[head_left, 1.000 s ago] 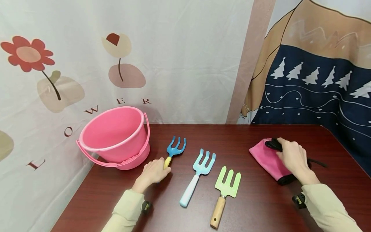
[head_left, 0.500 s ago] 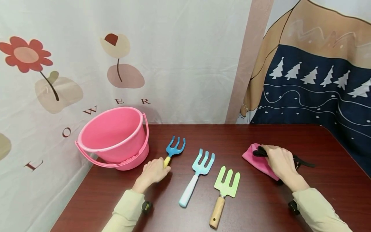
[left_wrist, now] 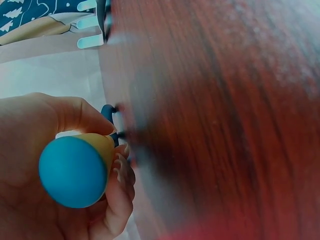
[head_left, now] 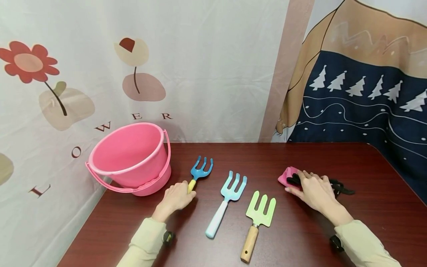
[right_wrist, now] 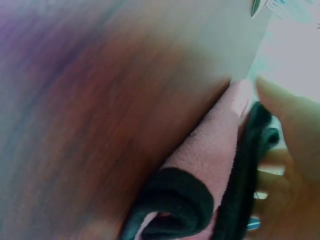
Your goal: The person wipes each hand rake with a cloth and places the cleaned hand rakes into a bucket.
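Observation:
My left hand (head_left: 175, 196) grips the yellow handle of a small blue hand fork (head_left: 201, 172), tines pointing away. In the left wrist view the handle's round blue end (left_wrist: 74, 171) pokes out of the curled fingers. On the right my right hand (head_left: 315, 192) lies over a pink fleece cloth (head_left: 286, 177) with black edging and black straps (head_left: 341, 188). Its fingers are spread and the thumb stands apart. The right wrist view shows the cloth rolled at its black edge (right_wrist: 177, 200), with a black strap (right_wrist: 240, 175) between it and the fingers.
A pink bucket (head_left: 160, 180) stands tilted at the table's back left, its handle hanging down. Between the hands lie a light blue hand fork (head_left: 220, 218) and a green hand fork (head_left: 261, 214) with a wooden handle. A printed curtain (head_left: 213, 74) hangs behind the table (head_left: 317, 237).
My right hand has shifted left with the pink cloth, lowered it, and its fingers have loosened and spread over it. My left hand has stayed in place on the blue fork.

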The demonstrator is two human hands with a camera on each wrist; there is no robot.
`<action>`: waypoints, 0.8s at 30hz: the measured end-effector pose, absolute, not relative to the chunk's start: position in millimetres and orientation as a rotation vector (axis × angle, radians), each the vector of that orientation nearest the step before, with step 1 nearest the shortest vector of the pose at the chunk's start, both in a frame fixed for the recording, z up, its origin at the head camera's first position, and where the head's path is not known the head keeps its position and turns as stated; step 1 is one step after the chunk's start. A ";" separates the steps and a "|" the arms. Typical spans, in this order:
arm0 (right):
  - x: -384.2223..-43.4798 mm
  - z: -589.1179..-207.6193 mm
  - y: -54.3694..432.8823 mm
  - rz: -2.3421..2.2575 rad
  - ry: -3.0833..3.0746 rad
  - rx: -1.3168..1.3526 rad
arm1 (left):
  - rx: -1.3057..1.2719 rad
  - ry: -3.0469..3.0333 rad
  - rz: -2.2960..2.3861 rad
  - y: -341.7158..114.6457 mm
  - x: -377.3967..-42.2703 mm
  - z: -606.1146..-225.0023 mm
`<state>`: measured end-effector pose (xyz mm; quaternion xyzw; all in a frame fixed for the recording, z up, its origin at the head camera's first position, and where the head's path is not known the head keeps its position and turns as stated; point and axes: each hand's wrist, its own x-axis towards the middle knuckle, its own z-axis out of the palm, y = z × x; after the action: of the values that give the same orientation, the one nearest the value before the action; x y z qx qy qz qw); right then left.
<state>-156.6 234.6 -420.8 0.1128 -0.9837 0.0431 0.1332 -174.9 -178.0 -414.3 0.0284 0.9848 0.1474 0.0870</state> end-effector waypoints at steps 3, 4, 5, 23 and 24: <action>-153.7 -418.8 233.8 0.098 -2.964 0.330 | 0.072 2.932 0.458 -178.1 -174.9 -414.2; -153.2 -417.5 234.2 0.088 -2.994 0.339 | 0.067 2.931 0.465 -178.1 -174.9 -414.1; -153.1 -416.3 234.8 0.083 -3.020 0.346 | 0.062 2.932 0.472 -178.0 -175.0 -414.1; -152.6 -411.7 238.3 0.000 -3.129 0.442 | 0.041 2.922 0.489 -176.3 -178.9 -416.7; -153.0 -412.3 238.9 -0.008 -3.123 0.444 | 0.040 2.925 0.488 -176.0 -179.5 -416.7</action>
<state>-153.0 238.9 -412.3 0.1409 -0.9900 -0.0027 -0.0067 -179.5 -176.0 -416.7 0.0136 0.9824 0.1640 0.0880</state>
